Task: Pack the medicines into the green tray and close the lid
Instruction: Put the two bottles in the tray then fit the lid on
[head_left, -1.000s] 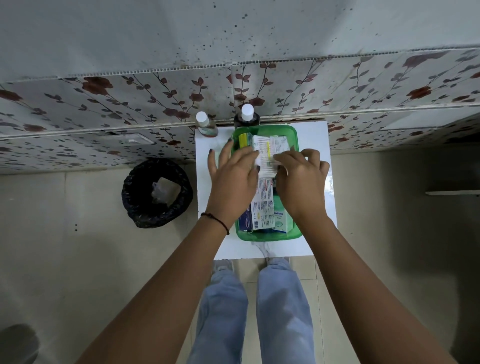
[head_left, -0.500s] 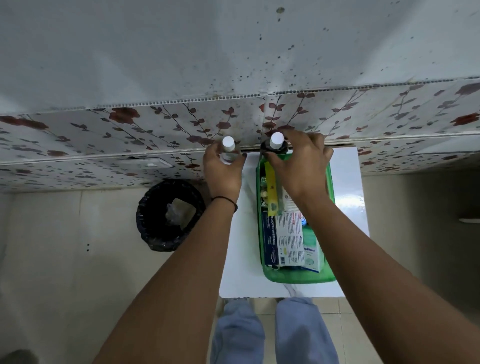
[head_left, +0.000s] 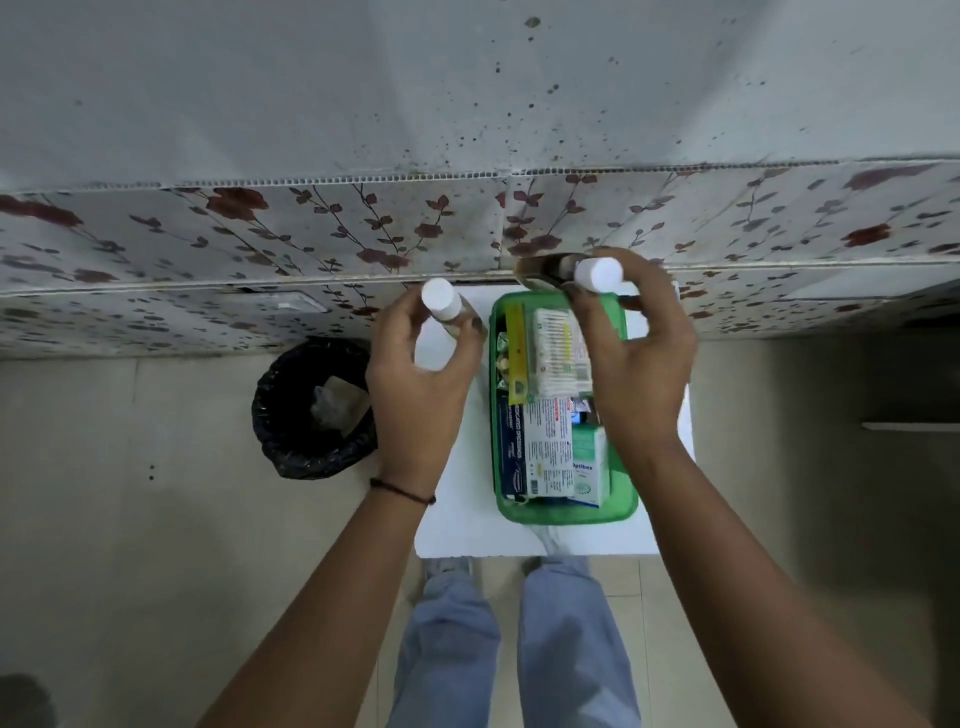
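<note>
The green tray (head_left: 621, 506) stands on a small white table (head_left: 457, 525). It holds several medicine boxes (head_left: 540, 452), a pack of cotton buds (head_left: 558, 348) and a yellow strip. My left hand (head_left: 421, 384) grips a clear bottle with a white cap (head_left: 440, 299), raised over the table's far left corner, left of the tray. My right hand (head_left: 636, 364) holds a dark brown bottle with a white cap (head_left: 597, 273), tilted on its side above the tray's far end. No lid is in view.
A black-lined waste bin (head_left: 311, 410) stands on the floor left of the table. A wall with floral panels (head_left: 260, 234) runs directly behind the table. My legs in jeans (head_left: 514, 639) are at the table's near edge. Tiled floor lies on both sides.
Both hands left the boxes in the tray, reached to the two bottles at the back of the table and lifted them. The dark bottle is now tilted over the tray.
</note>
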